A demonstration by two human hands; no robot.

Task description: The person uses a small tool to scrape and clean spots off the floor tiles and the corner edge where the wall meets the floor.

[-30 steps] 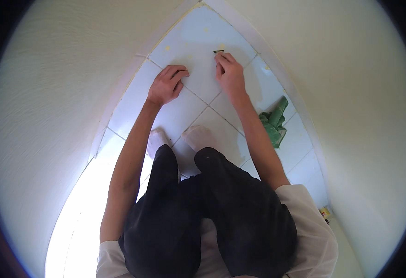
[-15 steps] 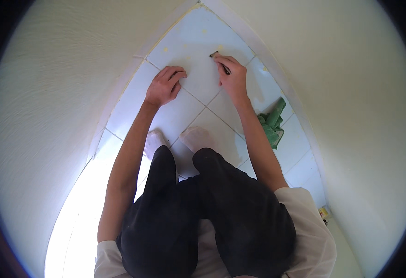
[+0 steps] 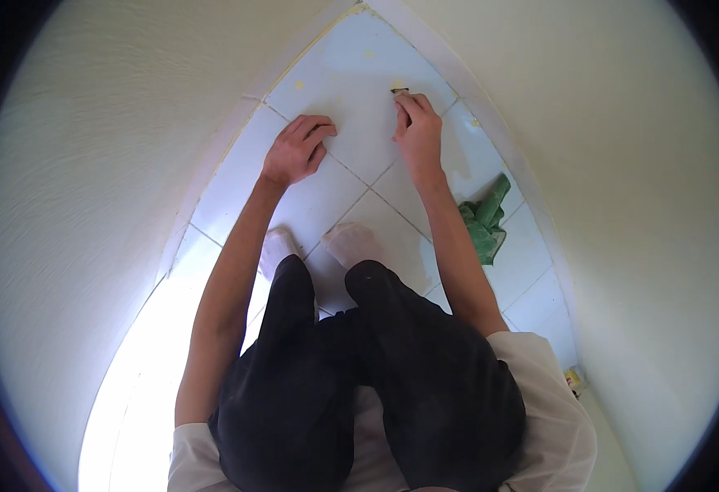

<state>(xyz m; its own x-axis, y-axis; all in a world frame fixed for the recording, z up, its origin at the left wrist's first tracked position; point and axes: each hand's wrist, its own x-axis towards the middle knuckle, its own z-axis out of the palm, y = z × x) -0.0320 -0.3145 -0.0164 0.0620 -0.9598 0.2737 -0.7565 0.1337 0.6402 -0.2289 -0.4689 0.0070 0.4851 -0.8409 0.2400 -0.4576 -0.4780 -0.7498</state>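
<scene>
My right hand (image 3: 419, 135) is closed around a small scraper (image 3: 400, 92) whose dark-edged flat end meets the white tile floor (image 3: 351, 74). Most of its handle is hidden in my fingers. A yellow spot (image 3: 398, 83) on the tile lies right beside the scraper's end. Farther left, my left hand (image 3: 294, 150) is over the tiles with its fingers loosely bent and the thumb apart, holding nothing. More small yellow spots (image 3: 300, 85) mark the tile beyond it.
A crumpled green cloth (image 3: 484, 221) lies to the right of my right forearm. Pale walls (image 3: 605, 164) close in on both sides and meet at the far corner. My feet in light socks (image 3: 351, 244) stand on the tiles. A small yellowish object (image 3: 573, 380) sits near the right wall.
My right hand has shifted slightly right and away from me with the scraper, and its grip has turned a little. The left hand keeps its pose.
</scene>
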